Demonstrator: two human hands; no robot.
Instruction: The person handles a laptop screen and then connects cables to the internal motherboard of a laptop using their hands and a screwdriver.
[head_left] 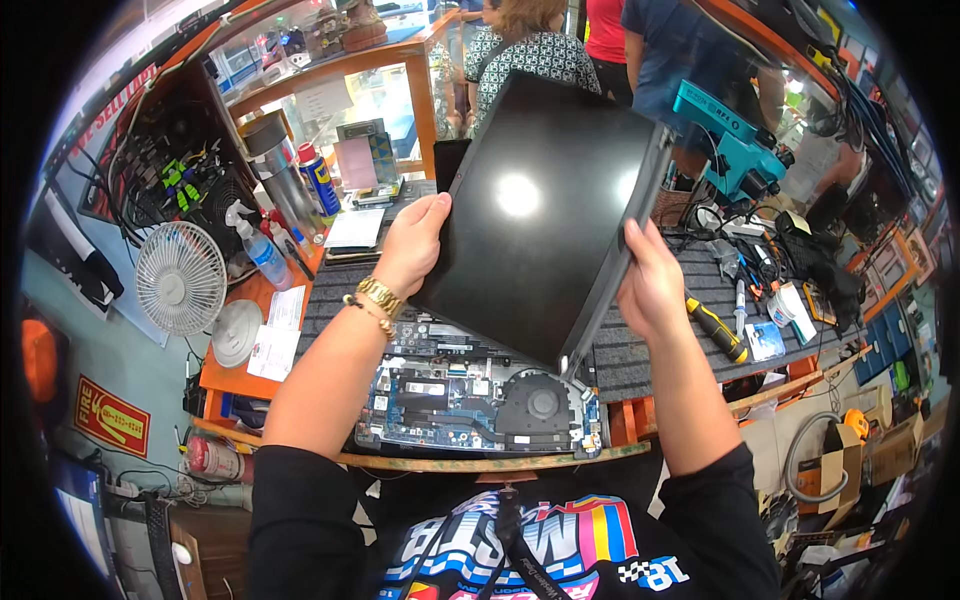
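Note:
A black laptop display panel (520, 250) is raised and tilted, with light glaring on its glossy face. My left hand (408, 240) is closed on its left edge, thumb near the front, and my right hand (648, 275) grips its right edge. Below the panel lies an opened laptop base (470, 410), its circuit boards and round black cooling fan (540, 402) exposed. The panel's lower right corner reaches down to the base near a hinge; I cannot tell whether it is attached. The base rests on a ribbed grey mat (635, 365) at the bench's front.
At left stand a white fan (180, 275), spray bottle (265, 255) and spray can (318, 180). At right are a yellow screwdriver (715, 330), small tools and a teal machine (730, 140). People (530, 50) stand beyond the bench by a glass display counter (340, 90).

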